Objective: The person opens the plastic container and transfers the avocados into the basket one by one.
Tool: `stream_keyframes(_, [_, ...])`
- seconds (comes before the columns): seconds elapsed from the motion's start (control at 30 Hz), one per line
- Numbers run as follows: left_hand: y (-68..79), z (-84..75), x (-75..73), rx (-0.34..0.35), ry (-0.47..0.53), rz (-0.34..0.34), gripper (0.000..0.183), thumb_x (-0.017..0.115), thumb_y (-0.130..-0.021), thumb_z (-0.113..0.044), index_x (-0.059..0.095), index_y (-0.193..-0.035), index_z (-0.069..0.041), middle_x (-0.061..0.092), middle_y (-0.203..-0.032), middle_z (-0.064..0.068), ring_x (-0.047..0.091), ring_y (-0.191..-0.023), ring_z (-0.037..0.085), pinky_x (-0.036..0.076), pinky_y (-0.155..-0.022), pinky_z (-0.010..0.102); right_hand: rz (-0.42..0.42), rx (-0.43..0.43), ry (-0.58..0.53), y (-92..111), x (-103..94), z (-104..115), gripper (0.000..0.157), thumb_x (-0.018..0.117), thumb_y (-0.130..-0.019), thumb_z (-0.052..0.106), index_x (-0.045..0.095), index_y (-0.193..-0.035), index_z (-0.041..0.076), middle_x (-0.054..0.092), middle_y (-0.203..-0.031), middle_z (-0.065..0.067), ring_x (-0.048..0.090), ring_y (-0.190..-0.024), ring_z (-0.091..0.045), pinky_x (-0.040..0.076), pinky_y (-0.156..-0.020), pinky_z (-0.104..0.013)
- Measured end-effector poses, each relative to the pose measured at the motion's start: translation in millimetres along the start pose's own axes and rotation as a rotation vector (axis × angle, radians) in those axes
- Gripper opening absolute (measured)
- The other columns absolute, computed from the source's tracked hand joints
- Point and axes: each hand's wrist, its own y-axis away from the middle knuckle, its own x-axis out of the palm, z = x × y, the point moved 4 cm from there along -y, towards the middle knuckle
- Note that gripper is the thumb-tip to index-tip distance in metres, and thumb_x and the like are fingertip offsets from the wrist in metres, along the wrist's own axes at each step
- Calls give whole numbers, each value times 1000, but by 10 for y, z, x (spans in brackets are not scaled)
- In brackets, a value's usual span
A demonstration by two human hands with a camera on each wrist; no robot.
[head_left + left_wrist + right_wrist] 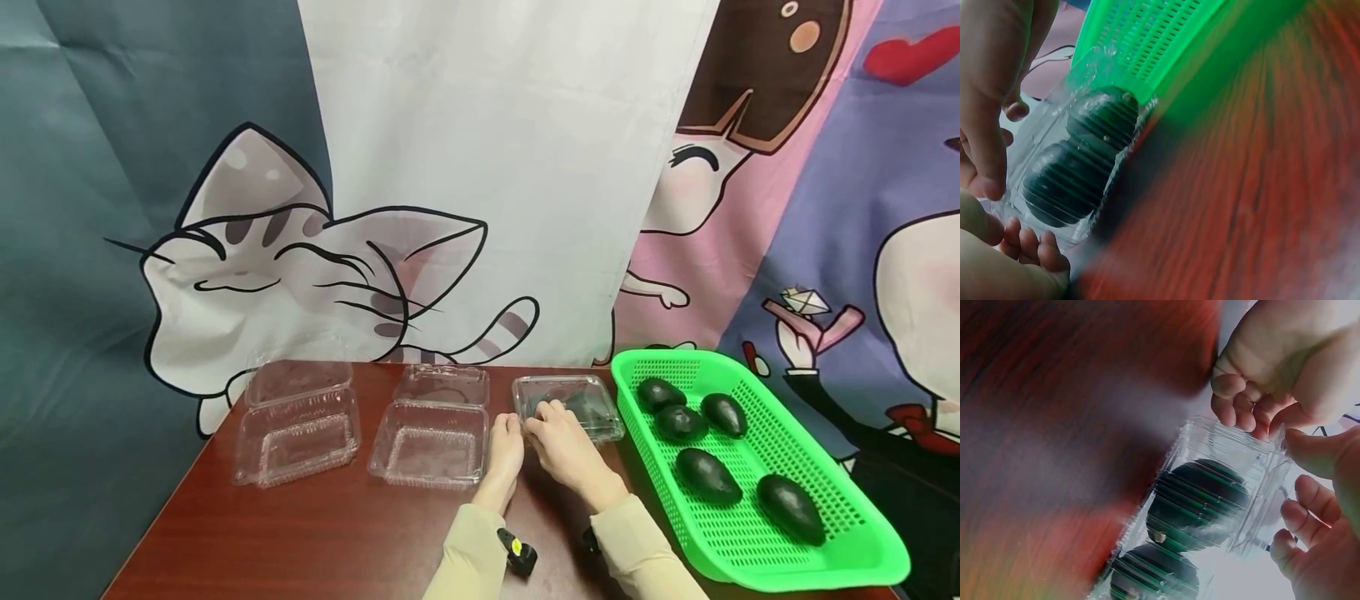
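A closed clear plastic clamshell container (600, 421) stands on the table left of the green basket. Two dark avocados (1200, 494) show through its ribbed wall. My left hand (506, 454) is at the container's near left corner, with curled fingers and the thumb gripping its rim. Over the lid's near left part lies my right hand (564, 450). In the right wrist view the right thumb (1313, 450) touches the rim, while the other fingers are loosely bent and apart above the lid. What the right fingertips touch is partly hidden.
Two clear clamshell containers stand with lids raised, one in the middle (431, 454) and one at the left (300, 437). At the right, a green plastic basket (690, 533) holds several dark avocados (708, 477). A printed cloth (487, 125) hangs behind the reddish-brown table (315, 542).
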Motion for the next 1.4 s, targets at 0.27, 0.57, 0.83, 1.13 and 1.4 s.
stream_keyframes(0.27, [-75,-9,-31,34,-25,44,27,39,-106,-15,54,-86,-5,47,-75,1,46,-70,16,39,-66,31,-22,-44,-34,-20,25,-8,15,75,-84,5,64,-77,14,44,-77,1,42,-74,-22,36,-63,-36])
stream_keyframes(0.57, [-70,-11,-39,55,-77,83,29,36,-107,-16,55,-86,-6,48,-75,1,47,-72,16,40,-69,32,-25,-40,1,-13,74,-12,17,73,-84,6,62,-76,16,46,-78,2,44,-76,-21,36,-62,-35])
stream_keyframes(0.83, [-58,-12,-18,87,-90,78,29,37,-106,-14,52,-82,-7,43,-71,0,44,-68,16,39,-65,32,-83,-22,-4,31,85,-19,14,71,-86,9,62,-77,16,46,-76,3,46,-76,-21,35,-60,-35])
stream_keyframes(1.13, [-47,-1,-70,106,-80,78,28,37,-105,-11,53,-85,0,41,-73,2,41,-70,16,38,-65,34,-210,-21,-118,-116,-114,-39,11,66,-87,3,63,-80,11,48,-76,3,46,-75,-21,39,-64,-36])
stream_keyframes(1.4, [-55,-27,-95,80,-115,48,29,36,-105,-13,59,-96,2,58,-87,11,53,-83,23,44,-76,42,-198,26,-136,-241,-225,-99,7,69,-88,6,67,-86,12,47,-79,1,44,-75,-20,39,-65,-35])
